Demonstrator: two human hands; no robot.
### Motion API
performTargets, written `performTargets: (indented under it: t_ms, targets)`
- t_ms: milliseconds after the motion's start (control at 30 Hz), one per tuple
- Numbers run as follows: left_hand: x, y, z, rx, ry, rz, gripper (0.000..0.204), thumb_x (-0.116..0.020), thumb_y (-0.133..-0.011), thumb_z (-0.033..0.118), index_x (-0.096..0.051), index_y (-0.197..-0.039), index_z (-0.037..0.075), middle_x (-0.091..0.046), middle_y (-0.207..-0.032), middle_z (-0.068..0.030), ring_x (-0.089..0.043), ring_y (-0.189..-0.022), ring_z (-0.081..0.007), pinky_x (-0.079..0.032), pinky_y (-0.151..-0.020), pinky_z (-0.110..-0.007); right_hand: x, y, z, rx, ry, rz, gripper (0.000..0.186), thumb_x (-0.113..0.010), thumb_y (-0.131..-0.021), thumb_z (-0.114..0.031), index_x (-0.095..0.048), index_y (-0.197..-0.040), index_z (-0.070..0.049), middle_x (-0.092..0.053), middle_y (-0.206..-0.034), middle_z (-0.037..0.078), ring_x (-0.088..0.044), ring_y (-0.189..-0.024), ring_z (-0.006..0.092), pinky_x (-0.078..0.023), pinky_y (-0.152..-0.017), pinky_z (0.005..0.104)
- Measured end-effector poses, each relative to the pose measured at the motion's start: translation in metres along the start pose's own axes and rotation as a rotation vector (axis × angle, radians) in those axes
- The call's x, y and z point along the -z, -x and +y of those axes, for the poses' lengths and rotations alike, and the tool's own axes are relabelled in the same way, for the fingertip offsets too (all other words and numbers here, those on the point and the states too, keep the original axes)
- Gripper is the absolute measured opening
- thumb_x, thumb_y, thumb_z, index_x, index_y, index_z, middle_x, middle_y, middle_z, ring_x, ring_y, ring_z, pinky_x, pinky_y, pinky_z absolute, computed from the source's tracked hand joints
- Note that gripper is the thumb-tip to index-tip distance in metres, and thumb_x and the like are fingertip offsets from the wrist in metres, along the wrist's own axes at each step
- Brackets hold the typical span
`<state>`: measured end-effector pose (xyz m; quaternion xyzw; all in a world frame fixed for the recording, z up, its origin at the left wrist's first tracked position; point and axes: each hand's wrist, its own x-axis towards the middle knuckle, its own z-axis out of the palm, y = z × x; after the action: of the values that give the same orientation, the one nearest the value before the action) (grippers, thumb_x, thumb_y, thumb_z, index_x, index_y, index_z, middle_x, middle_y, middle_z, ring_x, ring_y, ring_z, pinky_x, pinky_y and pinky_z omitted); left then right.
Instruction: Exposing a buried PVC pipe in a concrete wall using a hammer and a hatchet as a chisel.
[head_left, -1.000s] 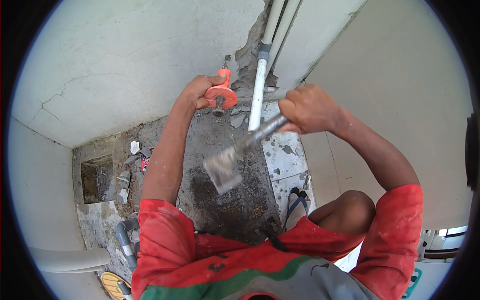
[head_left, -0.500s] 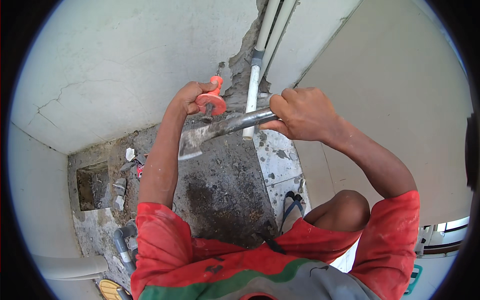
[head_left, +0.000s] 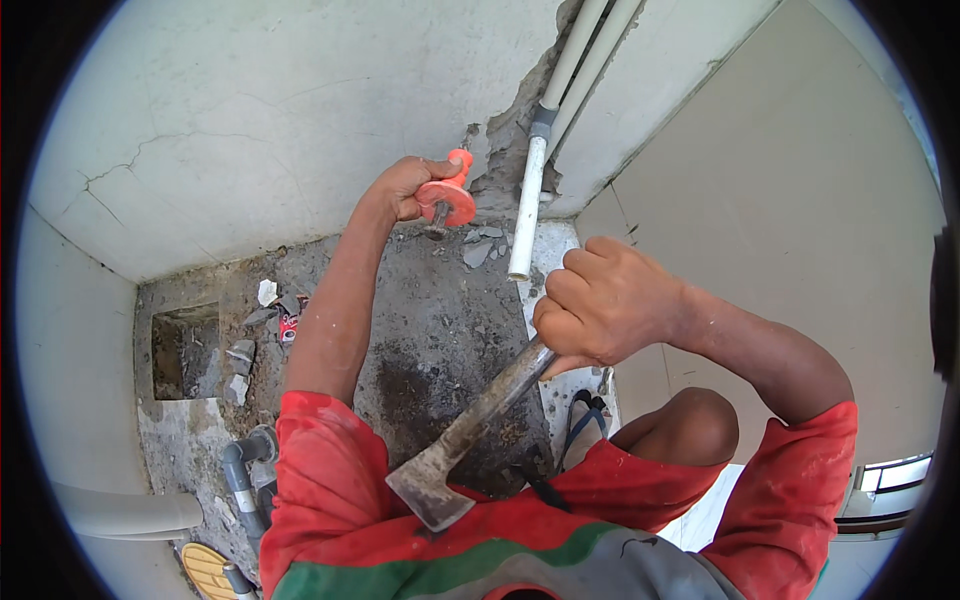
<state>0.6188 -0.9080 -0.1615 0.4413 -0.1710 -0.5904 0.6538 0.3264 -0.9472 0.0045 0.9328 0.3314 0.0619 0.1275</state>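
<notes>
My left hand [head_left: 405,187] is closed around the orange grip of a chisel [head_left: 447,200] with a round hand guard. Its tip meets the wall beside the ragged edge of a broken-out channel, and its metal head points back toward me. In my right hand [head_left: 615,305] is the handle of a hatchet [head_left: 490,405]. The hatchet slants down and left, its head low in front of my shirt and well apart from the chisel.
Two white pipes [head_left: 575,55] run down the channel; one ends in an open white stub [head_left: 527,220] between my hands. Rubble [head_left: 480,250] lies below the chisel. At left are a square pit [head_left: 185,350], broken chunks, a grey pipe elbow [head_left: 240,470] and a cracked wall [head_left: 250,90].
The hatchet has swung down and back toward me, away from the chisel head. My right hand has lowered. My left hand still holds the chisel at the wall, and the view has shifted slightly.
</notes>
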Motion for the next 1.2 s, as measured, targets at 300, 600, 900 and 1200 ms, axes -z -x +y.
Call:
performTargets:
  t_ms: [300,600,900,1200]
  targets:
    - [0.006,0.005,-0.002,-0.009,0.036,0.013,0.034,-0.065,-0.087,0.017,-0.053,-0.108,-0.006,-0.061,-0.089,-0.012,-0.064,-0.075,-0.0196,-0.057,-0.07,-0.035,-0.005,0.009,-0.003,-0.297,0.074,-0.21,0.049,-0.052,-0.084,-0.053,-0.05,-0.071,-0.006,-0.056,-0.063,0.009,-0.06,-0.055,0.0256,-0.047,-0.047,0.0367]
    - [0.012,0.003,-0.014,-0.063,0.166,-0.026,0.036,-0.063,-0.086,0.011,-0.051,-0.112,-0.01,-0.062,-0.094,-0.0179,-0.066,-0.079,-0.0254,-0.057,-0.075,-0.037,-0.018,0.001,0.027,-0.583,0.184,-0.282,0.052,-0.052,-0.084,-0.055,-0.051,-0.071,-0.005,-0.055,-0.06,0.009,-0.061,-0.053,0.0251,-0.049,-0.046,0.0359]
    - [0.011,0.012,-0.011,-0.133,0.209,-0.13,0.036,-0.056,-0.086,0.009,-0.049,-0.113,-0.014,-0.061,-0.103,-0.0232,-0.065,-0.093,-0.0314,-0.053,-0.085,-0.039,-0.02,0.003,0.053,-0.635,0.202,-0.384,0.051,-0.049,-0.087,-0.054,-0.049,-0.07,-0.006,-0.057,-0.062,0.009,-0.062,-0.057,0.0259,-0.049,-0.048,0.0363]
    - [0.006,0.026,-0.013,-0.162,0.182,-0.09,0.042,-0.055,-0.089,0.012,-0.045,-0.118,-0.016,-0.06,-0.106,-0.0252,-0.063,-0.098,-0.0349,-0.051,-0.089,-0.04,-0.006,-0.011,0.006,0.058,-0.053,0.025,0.051,-0.05,-0.086,-0.055,-0.045,-0.066,-0.008,-0.047,-0.056,0.005,-0.054,-0.046,0.0247,-0.045,-0.043,0.0357]
